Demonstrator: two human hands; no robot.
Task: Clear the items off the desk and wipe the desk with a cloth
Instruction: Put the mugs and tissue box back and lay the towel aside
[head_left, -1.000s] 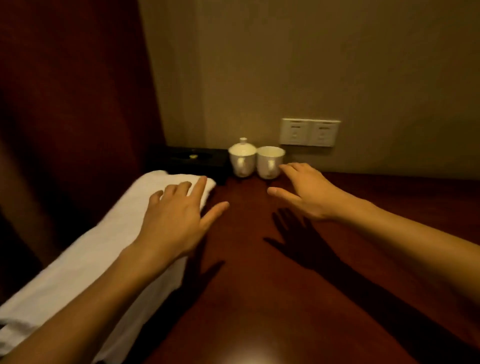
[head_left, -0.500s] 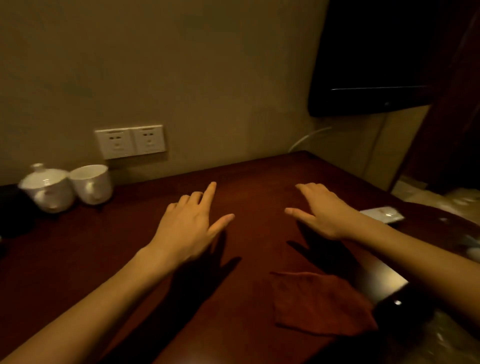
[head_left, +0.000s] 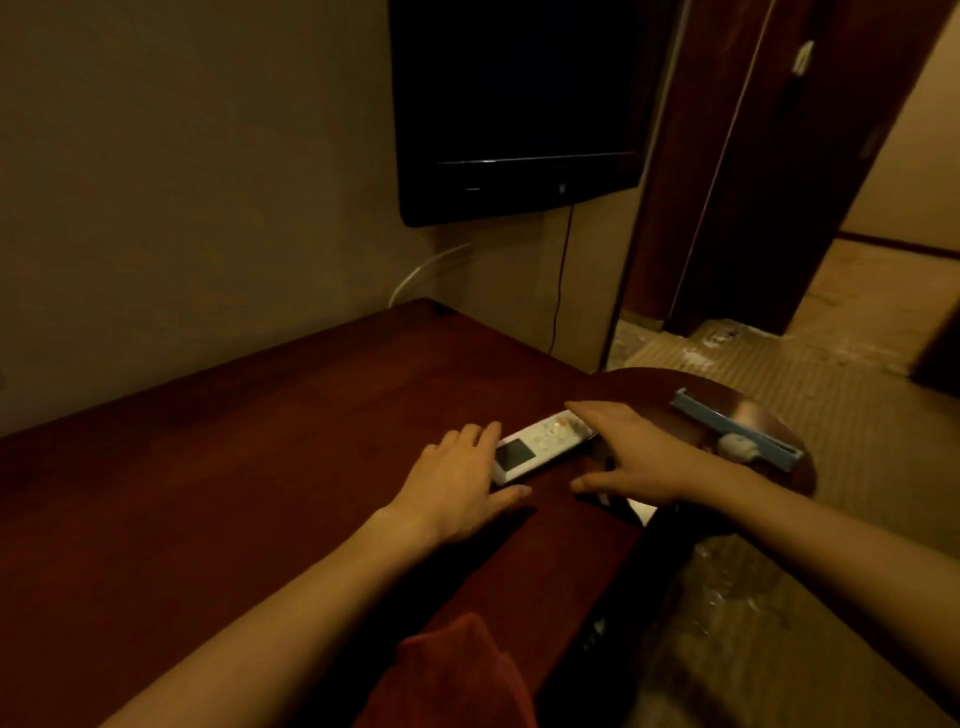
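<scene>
From the head camera I see both hands out over the right end of the dark red counter (head_left: 249, 467), on either side of a white remote (head_left: 540, 446) that lies flat near the right edge. My left hand (head_left: 457, 488) rests on the counter with straight fingers, fingertips touching the end of the remote that has the small screen; its grip is slack and has hold of nothing. My right hand (head_left: 639, 457) reaches over the remote's far end, fingers stretched out and thumb spread low toward the counter edge, so the remote sits between index finger and thumb. That grip is wide and flat, not closed on anything, though I cannot tell whether the palm touches the remote. A dark red cloth (head_left: 457, 675) lies crumpled at the near edge of the counter, under my left forearm and well apart from the remote. Just beyond the right hand is a round side table (head_left: 649, 379) with a blue tray (head_left: 737, 428) on it. A black TV (head_left: 519, 104) hangs on the wall above.
</scene>
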